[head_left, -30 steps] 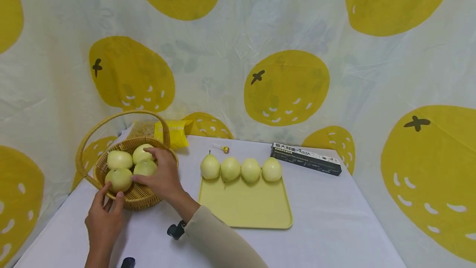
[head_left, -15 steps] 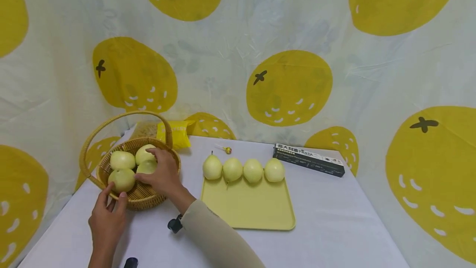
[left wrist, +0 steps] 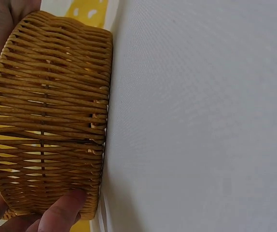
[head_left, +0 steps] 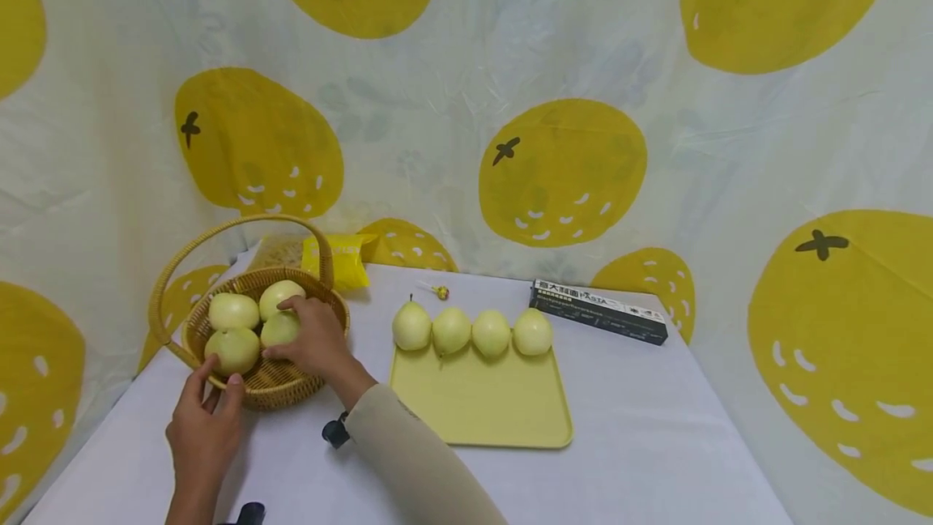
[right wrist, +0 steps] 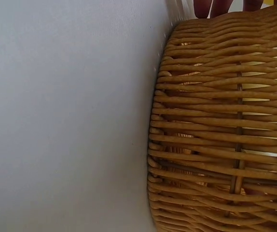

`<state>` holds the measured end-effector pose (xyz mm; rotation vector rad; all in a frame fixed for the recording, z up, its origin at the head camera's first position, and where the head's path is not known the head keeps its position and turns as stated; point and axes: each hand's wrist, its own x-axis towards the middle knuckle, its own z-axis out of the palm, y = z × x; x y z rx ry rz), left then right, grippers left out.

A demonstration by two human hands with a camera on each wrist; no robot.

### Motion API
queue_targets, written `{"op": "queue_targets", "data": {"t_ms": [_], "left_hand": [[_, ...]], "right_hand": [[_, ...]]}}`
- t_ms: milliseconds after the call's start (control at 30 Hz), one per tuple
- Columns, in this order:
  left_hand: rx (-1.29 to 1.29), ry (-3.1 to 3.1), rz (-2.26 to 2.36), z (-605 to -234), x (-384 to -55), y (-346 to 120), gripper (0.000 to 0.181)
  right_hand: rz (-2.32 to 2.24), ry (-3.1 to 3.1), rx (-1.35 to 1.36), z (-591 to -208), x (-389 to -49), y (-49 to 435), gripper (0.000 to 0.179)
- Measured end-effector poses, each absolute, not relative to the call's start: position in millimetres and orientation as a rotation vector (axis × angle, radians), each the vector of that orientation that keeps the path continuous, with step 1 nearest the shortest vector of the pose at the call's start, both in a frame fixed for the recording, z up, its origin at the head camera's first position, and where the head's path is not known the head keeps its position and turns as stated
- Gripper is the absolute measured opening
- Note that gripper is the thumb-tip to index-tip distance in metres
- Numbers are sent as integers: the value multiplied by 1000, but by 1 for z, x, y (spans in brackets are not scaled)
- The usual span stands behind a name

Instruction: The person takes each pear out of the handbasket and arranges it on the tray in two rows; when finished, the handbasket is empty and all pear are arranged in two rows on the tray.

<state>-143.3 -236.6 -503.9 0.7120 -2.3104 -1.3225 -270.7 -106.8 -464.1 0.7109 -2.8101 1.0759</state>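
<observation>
A wicker basket [head_left: 280,397] with a tall arched handle stands at the left of the table, several pale green pears [head_left: 233,311] inside. My right hand [head_left: 318,343] reaches over its right side and grips the front-right pear [head_left: 279,330] between fingers and thumb. At the front-left rim my left hand [head_left: 206,428] holds the basket, fingertips by the nearest pear [head_left: 235,351]. In the left wrist view the thumb [left wrist: 65,210] presses the woven outer wall. The right wrist view shows mostly the basket side [right wrist: 211,121]; the gripped pear is hidden there.
A yellow tray [head_left: 481,407] lies right of the basket, several pears [head_left: 452,330] lined along its far edge. Behind are a lollipop [head_left: 440,292], a black pasta box [head_left: 598,313] and a yellow bag [head_left: 348,260]. A printed curtain [head_left: 408,144] hangs behind the table.
My right hand's fingers have drawn down and closer around the front-right pear. The left hand stays at the basket rim, and the basket has not moved on the table.
</observation>
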Motion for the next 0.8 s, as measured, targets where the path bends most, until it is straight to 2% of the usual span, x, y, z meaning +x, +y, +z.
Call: {"op": "queue_targets", "data": {"t_ms": [433, 800], "left_hand": [[731, -2309, -1353, -502, -144, -235, 64], [712, -2293, -1346, -503, -144, -234, 62]], "right_hand": [[782, -2854, 703, -464, -271, -110, 64], [943, -2862, 683, -465, -270, -109, 59]]}}
